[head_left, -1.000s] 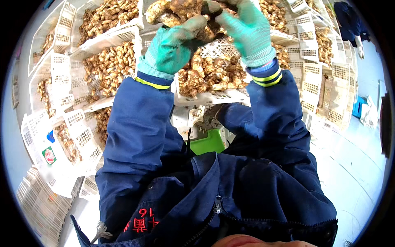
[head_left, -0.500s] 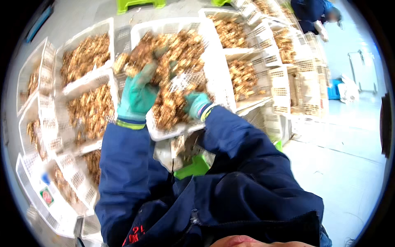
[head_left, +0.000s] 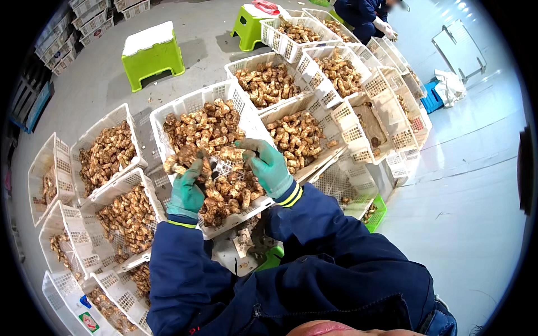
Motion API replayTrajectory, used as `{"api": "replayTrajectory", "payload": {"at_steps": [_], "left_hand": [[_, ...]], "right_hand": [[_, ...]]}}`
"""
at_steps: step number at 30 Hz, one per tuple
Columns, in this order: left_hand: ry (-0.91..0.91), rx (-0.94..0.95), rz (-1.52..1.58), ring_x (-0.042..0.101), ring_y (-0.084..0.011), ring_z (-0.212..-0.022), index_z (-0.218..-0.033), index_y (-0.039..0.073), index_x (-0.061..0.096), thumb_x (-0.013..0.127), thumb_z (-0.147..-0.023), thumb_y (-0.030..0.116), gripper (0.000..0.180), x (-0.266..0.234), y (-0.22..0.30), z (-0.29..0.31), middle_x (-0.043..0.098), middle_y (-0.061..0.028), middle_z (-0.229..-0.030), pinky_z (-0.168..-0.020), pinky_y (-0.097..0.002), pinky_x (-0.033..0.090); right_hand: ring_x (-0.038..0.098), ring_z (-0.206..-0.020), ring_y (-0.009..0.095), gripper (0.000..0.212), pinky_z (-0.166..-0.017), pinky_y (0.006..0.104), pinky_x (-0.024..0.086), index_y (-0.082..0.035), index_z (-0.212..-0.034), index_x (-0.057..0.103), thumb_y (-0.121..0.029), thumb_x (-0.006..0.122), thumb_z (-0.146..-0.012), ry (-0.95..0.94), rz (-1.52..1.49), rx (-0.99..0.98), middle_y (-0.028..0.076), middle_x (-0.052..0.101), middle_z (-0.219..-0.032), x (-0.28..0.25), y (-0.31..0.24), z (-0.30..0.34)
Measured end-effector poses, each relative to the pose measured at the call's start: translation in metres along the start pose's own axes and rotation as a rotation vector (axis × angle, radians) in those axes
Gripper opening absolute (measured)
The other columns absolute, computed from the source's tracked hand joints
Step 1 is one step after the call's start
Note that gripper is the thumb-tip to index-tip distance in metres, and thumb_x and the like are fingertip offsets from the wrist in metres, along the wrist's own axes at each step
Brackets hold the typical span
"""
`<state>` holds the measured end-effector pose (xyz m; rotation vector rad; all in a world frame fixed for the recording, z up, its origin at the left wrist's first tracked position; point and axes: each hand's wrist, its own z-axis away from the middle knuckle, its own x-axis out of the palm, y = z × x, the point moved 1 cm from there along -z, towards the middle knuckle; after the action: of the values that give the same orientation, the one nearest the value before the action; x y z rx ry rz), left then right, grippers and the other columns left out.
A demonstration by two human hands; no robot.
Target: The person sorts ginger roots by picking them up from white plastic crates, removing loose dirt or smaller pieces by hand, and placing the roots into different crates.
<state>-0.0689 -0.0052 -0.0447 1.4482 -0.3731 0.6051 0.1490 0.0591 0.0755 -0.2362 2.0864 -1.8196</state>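
Note:
Brown-and-cream mushrooms [head_left: 204,126] fill the white perforated plastic crate [head_left: 162,143] in front of me, with a bit of its lattice bottom showing in the middle. Both hands wear green gloves. My left hand [head_left: 188,193] is over the crate's near left side, fingers curled round a dark brown mushroom [head_left: 206,164]; more mushrooms lie against it. My right hand [head_left: 270,168] is over the near right side, its thumb and fingertips closing on the end of a pale mushroom [head_left: 231,153]. The undersides of both grips are hidden.
More mushroom crates stand left [head_left: 106,151] and right [head_left: 272,84]. An emptier crate [head_left: 347,185] sits by my right arm. Green stools [head_left: 152,59] stand farther off. A person in dark blue [head_left: 361,14] crouches at the far right. Stacked crates [head_left: 89,19] are at the far left.
My right hand has come up from the near part of the pile to the pale mushroom. My left hand has drawn nearer me. The view has shifted, showing more floor and stools.

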Motion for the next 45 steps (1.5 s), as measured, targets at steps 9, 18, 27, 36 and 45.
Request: {"api": "replayTrajectory", "payload": {"at_steps": [9,18,27,36,45], "left_hand": [[0.062,-0.095,-0.338,0.041,-0.0182,-0.124,-0.132,0.000,0.042,0.043,-0.088,0.011,0.045,0.033,-0.014,-0.002,0.045,-0.0072,-0.135,-0.104,-0.0315,0.030],[0.222,-0.347,-0.115,0.049,-0.0185,-0.117,-0.122,-0.004,0.053,0.037,-0.093,0.012,0.036,0.074,-0.019,-0.003,0.055,-0.0101,-0.125,-0.101,-0.0270,0.034],[0.037,-0.071,-0.399,0.054,-0.0197,-0.110,-0.119,-0.007,0.053,0.046,-0.088,0.005,0.034,0.036,-0.019,0.002,0.057,-0.0135,-0.120,-0.096,-0.0279,0.040],[0.030,0.089,-0.623,0.059,-0.0190,-0.101,-0.119,0.007,0.058,0.041,-0.080,-0.005,0.044,0.040,-0.029,-0.005,0.062,-0.0078,-0.116,-0.096,-0.0305,0.036],[0.038,0.092,-0.506,0.051,-0.0204,-0.115,-0.118,-0.003,0.055,0.045,-0.090,0.006,0.031,0.040,-0.011,-0.007,0.055,-0.0130,-0.124,-0.101,-0.0292,0.036]], "right_hand": [[0.059,-0.101,0.020,0.038,-0.085,0.0293,0.048,0.000,-0.125,0.046,-0.011,0.051,-0.089,-0.152,-0.087,0.199,0.012,0.059,-0.111,0.017,0.051,0.000],[0.057,-0.102,0.027,0.054,-0.088,0.0348,0.043,-0.001,-0.130,0.040,-0.025,0.054,-0.083,-0.331,0.301,0.311,0.019,0.056,-0.116,0.000,0.067,0.001],[0.054,-0.076,0.016,0.038,-0.068,0.0304,0.046,0.003,-0.106,0.054,-0.013,0.064,-0.073,-0.212,0.042,0.467,0.010,0.059,-0.088,0.017,0.051,-0.009],[0.053,-0.095,0.015,0.059,-0.078,0.0275,0.046,0.001,-0.134,0.035,-0.010,0.061,-0.082,-0.173,-0.189,0.390,0.011,0.053,-0.115,0.023,0.086,-0.005],[0.059,-0.078,0.020,0.031,-0.068,0.0284,0.048,-0.001,-0.107,0.058,-0.008,0.062,-0.077,-0.179,-0.041,0.368,0.010,0.061,-0.093,0.006,0.041,-0.013]]}}
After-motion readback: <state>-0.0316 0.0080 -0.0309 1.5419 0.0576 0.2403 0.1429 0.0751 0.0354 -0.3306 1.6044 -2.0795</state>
